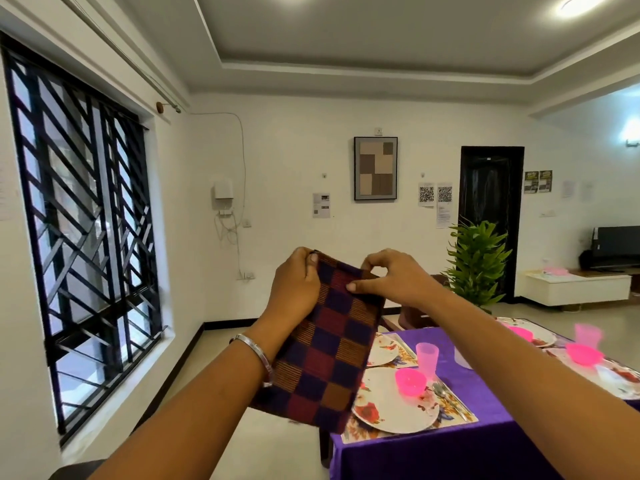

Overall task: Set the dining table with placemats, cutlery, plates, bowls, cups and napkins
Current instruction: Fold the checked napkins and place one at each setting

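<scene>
Left hand [298, 285]: fingers curled, pinching the checked napkin's [325, 344] top left corner.
Right hand [391, 278]: thumb and fingers pinching the top edge alongside.
Napkin: hangs below both hands, apparently raised for folding.
Table [450, 455]: below right; plates, bowls, cups laid.

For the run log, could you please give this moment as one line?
napkin: held up, off table | left hand: grips | right hand: pinches | plates, bowls: set

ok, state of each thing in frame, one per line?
checkered napkin: folded, held up in the air
left hand: pinching its top corner
right hand: pinching its top edge
near plate: on placemat, pink bowl on it
pink cup: upright
</scene>
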Available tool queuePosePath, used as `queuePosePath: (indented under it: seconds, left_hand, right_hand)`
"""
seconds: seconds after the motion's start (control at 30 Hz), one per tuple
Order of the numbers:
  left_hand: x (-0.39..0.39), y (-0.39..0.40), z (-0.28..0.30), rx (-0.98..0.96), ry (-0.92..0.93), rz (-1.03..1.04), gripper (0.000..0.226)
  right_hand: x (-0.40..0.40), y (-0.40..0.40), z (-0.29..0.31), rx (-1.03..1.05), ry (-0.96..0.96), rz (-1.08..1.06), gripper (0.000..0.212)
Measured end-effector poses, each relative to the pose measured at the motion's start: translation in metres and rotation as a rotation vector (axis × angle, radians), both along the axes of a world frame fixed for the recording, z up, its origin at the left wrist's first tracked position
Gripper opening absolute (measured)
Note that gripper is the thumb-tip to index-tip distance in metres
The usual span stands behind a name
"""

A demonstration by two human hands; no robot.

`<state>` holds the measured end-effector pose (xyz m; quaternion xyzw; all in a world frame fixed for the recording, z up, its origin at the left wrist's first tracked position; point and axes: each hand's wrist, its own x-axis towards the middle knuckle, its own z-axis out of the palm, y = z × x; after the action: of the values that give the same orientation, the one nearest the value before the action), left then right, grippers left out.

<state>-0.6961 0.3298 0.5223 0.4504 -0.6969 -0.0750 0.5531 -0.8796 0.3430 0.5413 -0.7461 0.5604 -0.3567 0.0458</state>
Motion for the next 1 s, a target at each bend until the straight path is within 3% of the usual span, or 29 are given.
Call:
queuePosePath:
  seconds: [0.1,0.23,0.37,0.53,0.63,0.73,0.8,0.83,0.9,0.93,1.0]
  left_hand:
    - [0.018,-0.007,0.005,0.095,0.098,0.008,0.029]
    - [0.029,-0.012,0.006,0.193,0.195,-0.017,0.03]
    - [0.024,-0.008,0.002,0.272,0.38,-0.102,0.029]
    - [0.024,-0.002,0.007,0.296,0.554,-0.163,0.031]
    - [0.031,-0.004,0.012,0.254,0.643,-0.151,0.03]
    - [0.041,-0.008,0.013,0.276,0.734,-0.14,0.029]
    - [0.042,-0.013,0.01,0.31,0.677,-0.058,0.026]
    - [0.04,-0.013,0.007,0.357,0.566,0.047,0.035]
    - [0.032,-0.004,0.0,0.524,0.373,0.149,0.074]
    - [0.025,0.004,-0.005,0.613,0.351,0.046,0.088]
    - [0.009,0.03,-0.012,0.746,0.43,-0.351,0.077]
  right_hand:
    - [-0.009,0.003,0.003,0.079,-0.024,0.085,0.034]
    - [-0.007,0.009,0.005,0.141,-0.207,0.225,0.043]
    - [0.006,0.005,-0.003,0.111,-0.445,0.269,0.03]
    - [0.013,0.004,-0.014,0.123,-0.767,0.358,0.062]
    - [0.017,0.008,-0.024,0.244,-0.888,0.462,0.074]
    - [0.026,0.012,-0.039,0.363,-0.73,0.514,0.054]
    - [0.032,0.01,-0.045,0.33,-0.711,0.438,0.037]
    - [0.034,0.008,-0.044,0.292,-0.729,0.383,0.032]
    - [0.039,0.004,-0.039,0.168,-0.659,0.258,0.023]
    - [0.042,0.003,-0.035,0.082,-0.536,0.185,0.02]
    - [0.052,0.006,-0.029,-0.059,-0.247,0.085,0.017]
